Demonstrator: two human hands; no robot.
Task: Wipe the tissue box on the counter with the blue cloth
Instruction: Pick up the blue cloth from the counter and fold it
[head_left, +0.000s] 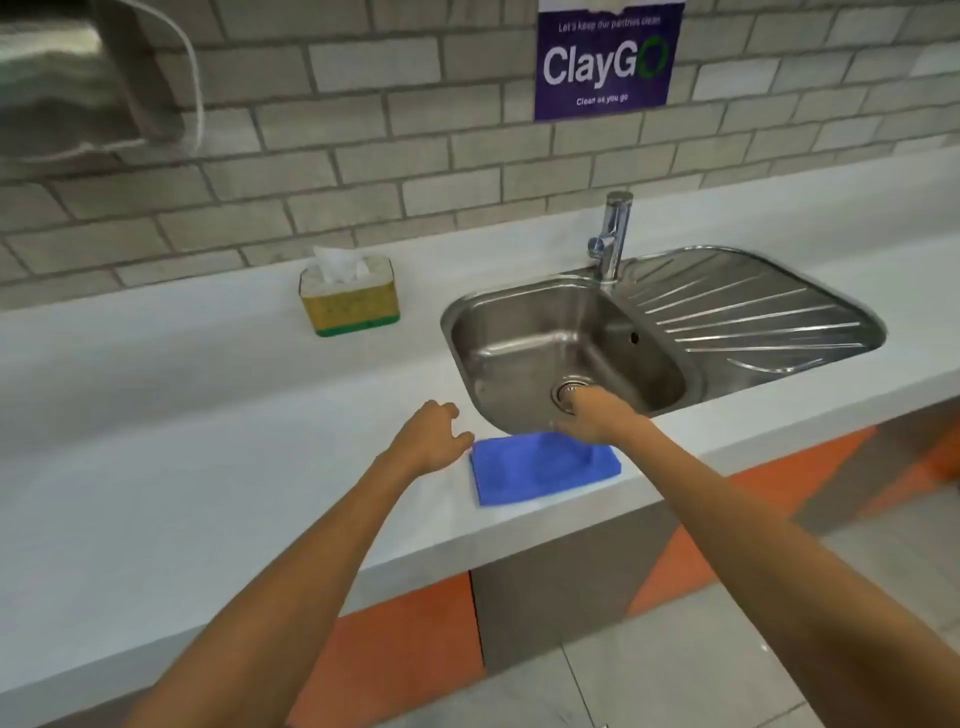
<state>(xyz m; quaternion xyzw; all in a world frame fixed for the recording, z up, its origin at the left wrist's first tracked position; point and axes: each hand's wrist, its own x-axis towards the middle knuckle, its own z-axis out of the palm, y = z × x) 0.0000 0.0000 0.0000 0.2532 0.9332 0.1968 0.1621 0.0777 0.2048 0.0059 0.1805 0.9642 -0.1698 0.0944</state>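
Far left, top: metal dispenser (78, 78) on brick wall, blurred. Grey counter (156, 493) runs across the frame. Tissue box (349, 296) sits near the wall, left of the sink, well apart from both hands; yellow-green sides, a white tissue (340, 264) standing out of its top slot. Left hand (434, 439) loosely curled, empty, just beside the left edge of the blue cloth (540, 470). Cloth lies flat at the counter's front edge, below the sink. Right hand (597, 421) over the cloth's far edge, fingers pointing down; grip cannot be told. Steel sink (498, 322) bowl holds nothing but its drain (566, 391). Tap (613, 234) behind, ribbed drainboard (753, 312) at right, purple ClayGo sign (608, 60) above
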